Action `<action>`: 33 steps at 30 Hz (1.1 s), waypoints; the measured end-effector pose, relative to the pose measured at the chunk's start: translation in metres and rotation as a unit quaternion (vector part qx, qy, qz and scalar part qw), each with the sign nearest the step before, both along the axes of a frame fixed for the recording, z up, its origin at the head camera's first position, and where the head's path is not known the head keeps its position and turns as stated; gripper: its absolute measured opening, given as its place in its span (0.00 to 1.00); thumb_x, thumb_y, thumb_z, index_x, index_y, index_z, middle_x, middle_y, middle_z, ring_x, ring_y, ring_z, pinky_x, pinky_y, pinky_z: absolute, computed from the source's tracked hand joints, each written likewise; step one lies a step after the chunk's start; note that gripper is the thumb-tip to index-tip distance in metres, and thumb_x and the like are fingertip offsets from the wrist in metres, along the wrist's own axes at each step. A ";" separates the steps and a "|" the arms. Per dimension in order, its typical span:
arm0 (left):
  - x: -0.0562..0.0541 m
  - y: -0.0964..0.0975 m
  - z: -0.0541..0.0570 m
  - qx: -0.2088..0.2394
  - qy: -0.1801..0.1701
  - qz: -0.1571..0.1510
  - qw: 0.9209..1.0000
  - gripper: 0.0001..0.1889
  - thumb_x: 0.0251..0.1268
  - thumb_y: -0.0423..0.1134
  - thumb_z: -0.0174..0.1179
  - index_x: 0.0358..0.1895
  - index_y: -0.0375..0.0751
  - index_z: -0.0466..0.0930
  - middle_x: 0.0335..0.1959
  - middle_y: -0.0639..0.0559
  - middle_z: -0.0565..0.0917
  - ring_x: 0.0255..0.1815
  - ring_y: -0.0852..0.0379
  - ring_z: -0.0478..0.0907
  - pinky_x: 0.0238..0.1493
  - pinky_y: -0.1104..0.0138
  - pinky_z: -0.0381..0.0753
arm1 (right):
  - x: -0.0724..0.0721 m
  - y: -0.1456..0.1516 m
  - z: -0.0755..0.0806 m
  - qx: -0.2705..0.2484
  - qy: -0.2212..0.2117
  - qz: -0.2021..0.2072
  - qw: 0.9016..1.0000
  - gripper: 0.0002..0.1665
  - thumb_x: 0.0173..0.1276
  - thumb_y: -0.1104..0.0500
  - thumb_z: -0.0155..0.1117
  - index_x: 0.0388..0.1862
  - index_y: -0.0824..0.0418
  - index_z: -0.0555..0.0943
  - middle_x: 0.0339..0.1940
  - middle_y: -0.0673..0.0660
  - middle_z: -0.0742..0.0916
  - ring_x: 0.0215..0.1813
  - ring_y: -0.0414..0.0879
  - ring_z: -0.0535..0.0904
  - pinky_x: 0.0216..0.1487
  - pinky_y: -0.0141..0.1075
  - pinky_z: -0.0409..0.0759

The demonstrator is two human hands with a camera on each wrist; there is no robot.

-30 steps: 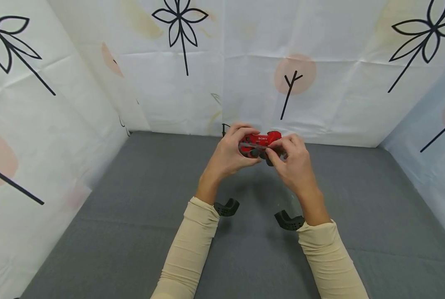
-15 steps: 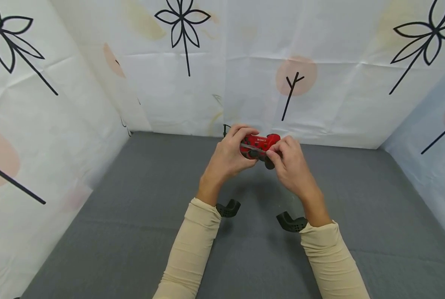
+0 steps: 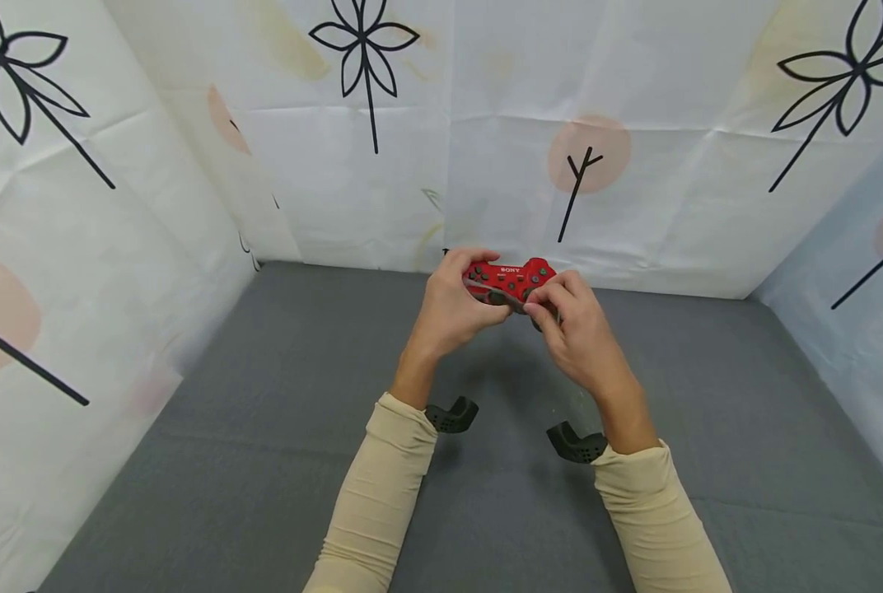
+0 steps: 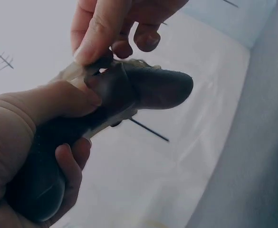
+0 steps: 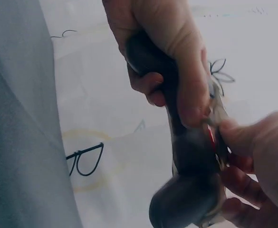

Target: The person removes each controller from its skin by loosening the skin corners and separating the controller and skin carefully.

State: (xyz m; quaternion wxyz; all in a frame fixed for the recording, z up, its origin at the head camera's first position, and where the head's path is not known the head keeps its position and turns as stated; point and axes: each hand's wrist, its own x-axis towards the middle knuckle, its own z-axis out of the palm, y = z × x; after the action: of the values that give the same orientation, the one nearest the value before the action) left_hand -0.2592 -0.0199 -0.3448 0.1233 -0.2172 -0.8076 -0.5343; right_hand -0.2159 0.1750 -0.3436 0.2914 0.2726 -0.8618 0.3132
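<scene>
A red game controller [image 3: 511,274] marked SONY is held up above the table near the back wall. My left hand [image 3: 452,301] grips its left side, thumb along the lower edge. With thumb and index finger, my right hand [image 3: 578,329] pinches the end of a thin, greyish, partly see-through strip [image 3: 495,291] along the controller's lower front. In the left wrist view, one dark handle [image 4: 162,89] sticks out beyond the pinching fingers. The right wrist view shows the dark underside [image 5: 196,152], with a bit of red between the hands. What the strip belongs to is unclear.
A grey cloth-covered table [image 3: 301,478] lies below the hands. White patterned sheets form the back wall [image 3: 486,165] and both sides. Black curved wrist mounts [image 3: 452,414] stick inward from each forearm.
The controller has shifted slightly left and its face has tilted up, so more buttons show. My left hand moved with it. My right fingers keep pinching the strip, now reaching farther from the left hand.
</scene>
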 end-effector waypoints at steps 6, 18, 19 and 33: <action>0.004 0.001 0.007 0.031 0.028 -0.020 0.999 0.32 0.53 0.34 0.77 0.64 0.43 0.77 0.62 0.46 0.74 0.53 0.53 0.79 0.47 0.67 0.87 | 0.005 -0.007 0.002 -0.010 0.068 -0.059 0.996 0.05 0.68 0.65 0.70 0.38 0.69 0.86 0.37 0.62 0.81 0.38 0.53 0.74 0.35 0.38 0.72; 0.002 0.000 0.004 0.072 0.024 -0.010 0.997 0.33 0.52 0.35 0.79 0.63 0.41 0.76 0.61 0.45 0.74 0.57 0.53 0.77 0.51 0.65 0.87 | 0.007 -0.002 -0.002 0.057 0.074 -0.049 0.994 0.23 0.69 0.62 0.70 0.63 0.64 0.83 0.26 0.57 0.80 0.24 0.42 0.67 0.25 0.34 0.67; 0.001 -0.001 0.004 0.077 0.021 -0.015 0.997 0.33 0.52 0.35 0.79 0.63 0.41 0.76 0.61 0.45 0.74 0.57 0.53 0.77 0.51 0.65 0.87 | 0.007 -0.002 -0.002 0.044 0.068 -0.039 0.996 0.23 0.69 0.63 0.70 0.63 0.63 0.83 0.26 0.57 0.79 0.24 0.41 0.67 0.25 0.32 0.66; 0.001 -0.003 0.004 0.093 0.022 -0.104 0.990 0.33 0.50 0.35 0.80 0.61 0.42 0.77 0.62 0.49 0.74 0.57 0.57 0.77 0.52 0.66 0.86 | 0.006 0.028 0.013 -0.141 0.005 -0.100 0.985 0.17 0.74 0.62 0.64 0.59 0.64 0.84 0.39 0.65 0.83 0.39 0.34 0.75 0.41 0.22 0.71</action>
State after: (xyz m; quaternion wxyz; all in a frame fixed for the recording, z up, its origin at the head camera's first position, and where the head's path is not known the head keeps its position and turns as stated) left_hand -0.2582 -0.0226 -0.3410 0.1039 -0.2993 -0.7248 -0.6118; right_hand -0.2103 0.2034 -0.3308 0.3607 0.1432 -0.8306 0.3995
